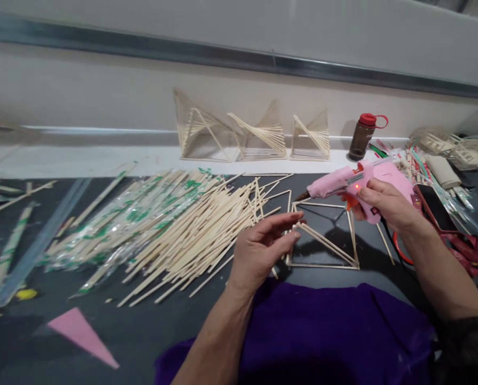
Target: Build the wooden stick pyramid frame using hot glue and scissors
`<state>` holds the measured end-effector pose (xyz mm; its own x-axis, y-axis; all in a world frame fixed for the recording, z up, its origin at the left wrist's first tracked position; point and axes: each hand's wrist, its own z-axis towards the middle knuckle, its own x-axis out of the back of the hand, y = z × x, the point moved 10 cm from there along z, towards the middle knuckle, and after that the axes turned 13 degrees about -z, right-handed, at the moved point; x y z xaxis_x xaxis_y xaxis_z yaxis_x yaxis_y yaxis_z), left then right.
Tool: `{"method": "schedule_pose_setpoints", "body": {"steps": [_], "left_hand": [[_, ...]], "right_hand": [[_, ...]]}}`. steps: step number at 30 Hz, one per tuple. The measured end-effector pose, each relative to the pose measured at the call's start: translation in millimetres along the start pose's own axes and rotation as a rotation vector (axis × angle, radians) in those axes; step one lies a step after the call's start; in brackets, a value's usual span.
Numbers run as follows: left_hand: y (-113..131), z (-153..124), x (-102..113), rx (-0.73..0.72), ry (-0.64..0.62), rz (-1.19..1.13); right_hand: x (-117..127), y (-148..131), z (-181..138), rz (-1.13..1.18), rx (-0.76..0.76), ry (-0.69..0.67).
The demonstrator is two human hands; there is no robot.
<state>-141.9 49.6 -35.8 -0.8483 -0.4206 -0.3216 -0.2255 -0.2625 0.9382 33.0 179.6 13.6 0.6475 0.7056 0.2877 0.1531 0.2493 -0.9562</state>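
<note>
My right hand (387, 206) grips a pink hot glue gun (335, 182) with a lit red light. Its dark nozzle points left, at the upper left corner of a frame of thin wooden sticks (323, 266). At that frame's left side is my left hand (259, 248), thumb and fingers closing around the sticks there; the fingers partly hide the contact. One doubled stick slants across the frame down to its lower right corner. Loose wooden sticks (194, 230) lie heaped just left of my left hand.
Finished stick models (207, 133) stand along the wall, beside a dark bottle (361, 139) with a red lid. Plastic-wrapped chopsticks (130, 214) cover the left of the table. A phone (435, 208) lies at right; a pink paper triangle (82, 337) and purple cloth (323, 331) are nearer.
</note>
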Motion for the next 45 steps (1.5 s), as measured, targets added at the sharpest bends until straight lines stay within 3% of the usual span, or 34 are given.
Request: {"method": "schedule_pose_setpoints", "body": {"steps": [15,27,45], "left_hand": [[0.7,-0.7,-5.7,0.015,-0.032,0.025],[-7.7,-0.3,-1.2,0.063,0.012,-0.039],[-4.7,-1.1,-8.8,0.037,-0.069,0.026]], "right_hand": [[-18.3,2.6,-3.1,0.157,-0.038,-0.128],[-18.0,0.7,-2.2,0.066,-0.028,-0.123],[-14.0,-4.0,-3.2,-0.034,0.025,-0.153]]}}
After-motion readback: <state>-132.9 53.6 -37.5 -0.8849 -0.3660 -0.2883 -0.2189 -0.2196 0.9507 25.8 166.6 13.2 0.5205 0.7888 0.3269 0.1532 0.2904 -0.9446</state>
